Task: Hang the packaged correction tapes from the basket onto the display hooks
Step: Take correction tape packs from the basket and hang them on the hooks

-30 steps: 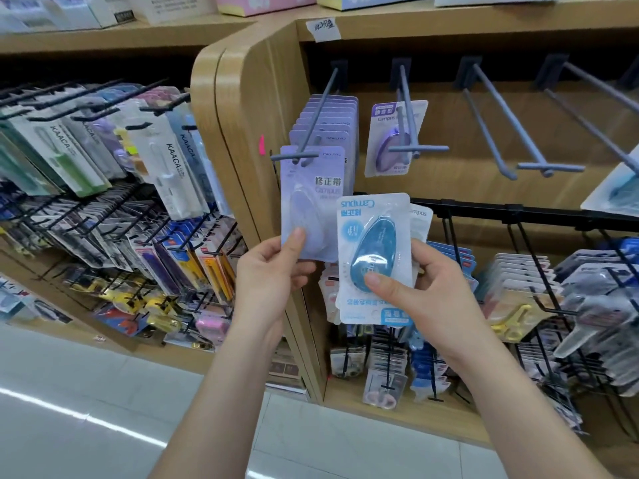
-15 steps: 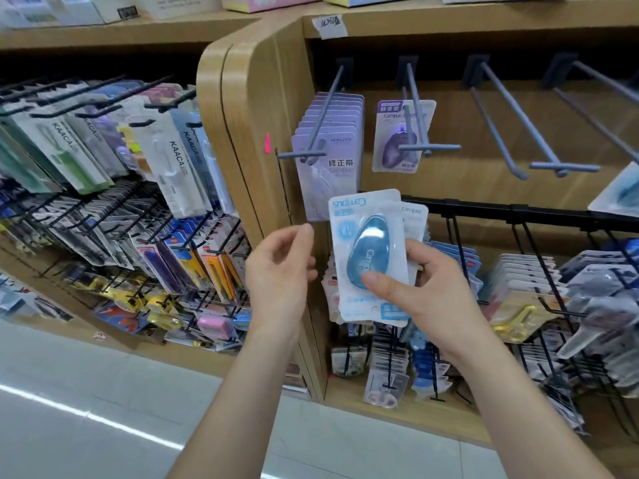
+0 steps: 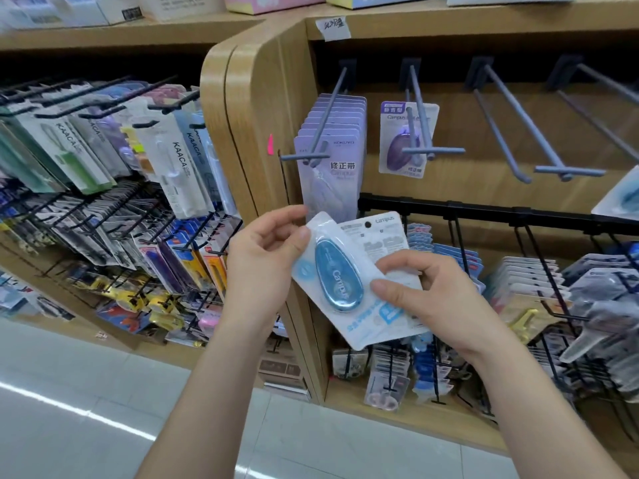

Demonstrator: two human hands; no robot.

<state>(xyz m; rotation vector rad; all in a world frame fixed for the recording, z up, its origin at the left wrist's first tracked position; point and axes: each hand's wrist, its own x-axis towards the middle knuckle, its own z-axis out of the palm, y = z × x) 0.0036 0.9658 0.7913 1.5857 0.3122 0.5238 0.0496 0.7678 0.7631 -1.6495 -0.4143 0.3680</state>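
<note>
Left grip (image 3: 262, 267) pinches blue pack (image 3: 340, 288) corner, right grip (image 3: 432, 299) holds it plus second pack (image 3: 377, 236), below purple stack (image 3: 332, 157). Neither hung; hook (image 3: 570, 171) right of stack bare.

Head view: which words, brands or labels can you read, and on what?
"Campus": blue correction tape pack
"Campus": card back behind it
"修正带" and "KOKUYO": front lilac pack, left hook
"Campus": purple pack, second hook
"KAACA": white pen packs
Too blurred to read: handwritten shelf tag, packs' fine print.

"Campus" on blue correction tape (image 3: 337, 283); "KAACA" on white packs (image 3: 179, 160).
</note>
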